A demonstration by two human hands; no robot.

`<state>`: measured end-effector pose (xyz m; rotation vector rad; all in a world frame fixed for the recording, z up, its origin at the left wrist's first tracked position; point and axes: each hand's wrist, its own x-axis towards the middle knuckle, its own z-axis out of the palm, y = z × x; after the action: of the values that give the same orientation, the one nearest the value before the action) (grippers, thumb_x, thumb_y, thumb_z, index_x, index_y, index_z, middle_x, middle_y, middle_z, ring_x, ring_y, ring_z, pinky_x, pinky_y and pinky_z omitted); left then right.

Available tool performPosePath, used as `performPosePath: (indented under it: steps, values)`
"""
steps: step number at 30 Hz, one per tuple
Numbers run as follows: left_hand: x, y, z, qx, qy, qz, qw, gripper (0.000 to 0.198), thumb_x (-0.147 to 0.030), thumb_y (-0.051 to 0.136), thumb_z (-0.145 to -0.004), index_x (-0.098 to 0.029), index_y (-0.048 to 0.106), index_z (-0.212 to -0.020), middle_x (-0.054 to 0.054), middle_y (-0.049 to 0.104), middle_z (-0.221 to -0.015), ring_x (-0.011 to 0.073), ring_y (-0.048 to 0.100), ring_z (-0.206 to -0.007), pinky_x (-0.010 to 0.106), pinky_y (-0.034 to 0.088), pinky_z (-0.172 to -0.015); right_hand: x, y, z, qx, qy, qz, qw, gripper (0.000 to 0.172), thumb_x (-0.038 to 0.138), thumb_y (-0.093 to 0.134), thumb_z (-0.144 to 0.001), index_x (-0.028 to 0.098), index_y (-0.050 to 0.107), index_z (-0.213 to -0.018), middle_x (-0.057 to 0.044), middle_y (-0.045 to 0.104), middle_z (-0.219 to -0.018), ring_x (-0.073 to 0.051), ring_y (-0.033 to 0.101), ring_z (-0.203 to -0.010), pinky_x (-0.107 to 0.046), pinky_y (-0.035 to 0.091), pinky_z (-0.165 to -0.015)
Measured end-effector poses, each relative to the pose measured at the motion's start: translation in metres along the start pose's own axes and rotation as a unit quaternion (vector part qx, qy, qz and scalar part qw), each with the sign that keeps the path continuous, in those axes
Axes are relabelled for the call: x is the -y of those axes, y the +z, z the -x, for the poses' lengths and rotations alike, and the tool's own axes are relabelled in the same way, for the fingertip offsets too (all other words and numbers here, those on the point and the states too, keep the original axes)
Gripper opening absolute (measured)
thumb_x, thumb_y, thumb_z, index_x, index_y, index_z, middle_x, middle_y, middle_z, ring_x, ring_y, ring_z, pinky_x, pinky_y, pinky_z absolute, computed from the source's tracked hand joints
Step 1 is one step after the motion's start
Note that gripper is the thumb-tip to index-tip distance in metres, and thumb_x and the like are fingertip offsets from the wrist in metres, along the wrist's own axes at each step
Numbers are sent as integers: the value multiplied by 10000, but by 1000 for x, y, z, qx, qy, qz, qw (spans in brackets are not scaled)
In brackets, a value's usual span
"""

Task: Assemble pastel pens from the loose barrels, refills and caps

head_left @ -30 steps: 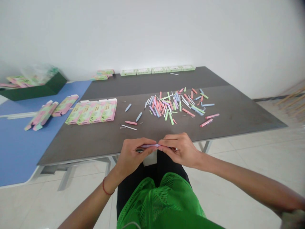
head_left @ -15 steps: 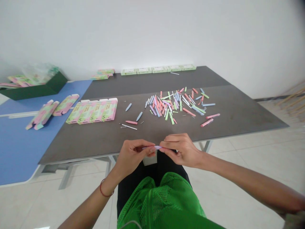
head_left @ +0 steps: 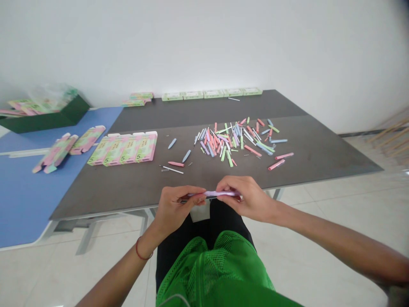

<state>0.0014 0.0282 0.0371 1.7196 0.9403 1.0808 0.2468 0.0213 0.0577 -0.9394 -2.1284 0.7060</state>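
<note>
A light purple pen (head_left: 211,193) lies level between my two hands, just off the table's front edge. My left hand (head_left: 180,202) pinches its left end between thumb and fingertips. My right hand (head_left: 246,196) is closed round its right part, with the tip of that end showing past the thumb. Beyond my hands is a heap of pen parts (head_left: 223,140) in pink, blue, green and purple, with thin white refills among them. Nearer to my left hand lie a pink pen piece (head_left: 176,163), a white refill (head_left: 173,169) and two blue pieces, one of them a blue pen piece (head_left: 186,156).
Printed boxes (head_left: 123,149) lie in a row on the dark table (head_left: 128,187), with flat green boxes (head_left: 214,94) along the wall. On the blue table (head_left: 19,192) are folded cartons (head_left: 57,153) and a dark green bin (head_left: 41,121). Two pink pens (head_left: 276,165) lie to the right.
My right hand has shifted its grip along the purple pen, and more of the pen now shows between and beyond my fingers. My left hand keeps its pinch. The table things have not moved.
</note>
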Motion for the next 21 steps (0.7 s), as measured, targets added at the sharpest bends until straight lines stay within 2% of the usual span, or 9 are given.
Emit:
performPosePath:
  steps: [2, 4, 7, 9, 12, 15, 18, 19, 21]
  values:
    - [1, -1, 0, 1, 40, -31, 999, 119, -184, 816, -878, -173, 825, -996, 17, 833, -821, 151, 804, -691, 160, 642, -661, 1, -3, -3, 5, 56, -46, 997, 32, 174, 723, -907, 151, 728, -928, -21, 709, -731, -122, 588, -615, -244, 437, -596]
    - [2, -2, 0, -2, 108, -80, 991, 120, -166, 829, -864, -185, 822, -982, 16, 837, -864, 138, 803, -728, 157, 635, -702, 0, -4, -7, 30, 133, -134, 982, 107, 250, 767, -889, 147, 739, -890, -26, 726, -694, -128, 620, -597, -249, 462, -591]
    - [6, -4, 0, 3, 226, -142, 964, 161, -112, 813, -868, -194, 810, -1006, 29, 838, -974, 129, 801, -826, 169, 628, -786, -3, -5, -14, 75, 242, -290, 923, 263, 363, 852, -807, 124, 744, -831, -66, 767, -732, -115, 614, -548, -243, 456, -532]
    - [9, -6, 0, 13, 290, -172, 941, 218, -76, 773, -896, -201, 794, -1074, 43, 830, -1051, 133, 797, -900, 190, 626, -838, -6, -4, -18, 101, 302, -367, 874, 332, 395, 907, -730, 112, 754, -812, -83, 774, -735, -89, 558, -502, -221, 383, -465]
    - [7, -9, -3, 33, 327, -209, 921, 252, -65, 729, -927, -217, 776, -1123, 43, 822, -1092, 136, 790, -947, 209, 620, -878, -8, -3, -21, 112, 355, -436, 819, 373, 396, 949, -664, 103, 760, -797, -86, 765, -695, -62, 485, -466, -202, 281, -419]
    - [-2, -13, -7, 45, 239, -198, 949, 256, -198, 799, -902, -222, 760, -1154, 39, 826, -1062, 152, 799, -908, 221, 627, -869, -7, -1, -20, 72, 339, -427, 835, 365, 387, 952, -655, 106, 762, -791, -83, 770, -704, -62, 490, -476, -203, 309, -432]
    - [-9, -17, -9, 58, 51, -114, 991, 427, -406, 762, -933, -203, 688, -1301, 76, 819, -1094, 187, 810, -870, 246, 657, -775, -5, 0, -17, 37, 298, -376, 876, 331, 371, 938, -669, 113, 769, -788, -69, 770, -710, -69, 508, -488, -216, 371, -464]
    - [-10, -17, -9, 65, -9, -83, 994, 408, -453, 691, -976, -183, 692, -1283, 81, 824, -1039, 184, 809, -814, 240, 657, -714, -4, 0, -17, 31, 288, -360, 887, 316, 363, 932, -676, 115, 769, -785, -66, 769, -711, -72, 512, -488, -222, 383, -472]
    - [-11, -17, -9, 96, -99, -43, 989, 399, -498, 563, -1037, -148, 749, -1082, 62, 809, -824, 157, 773, -642, 207, 622, -581, -2, 2, -16, 24, 271, -331, 904, 281, 347, 914, -696, 122, 765, -775, -57, 760, -699, -82, 528, -494, -232, 401, -486]
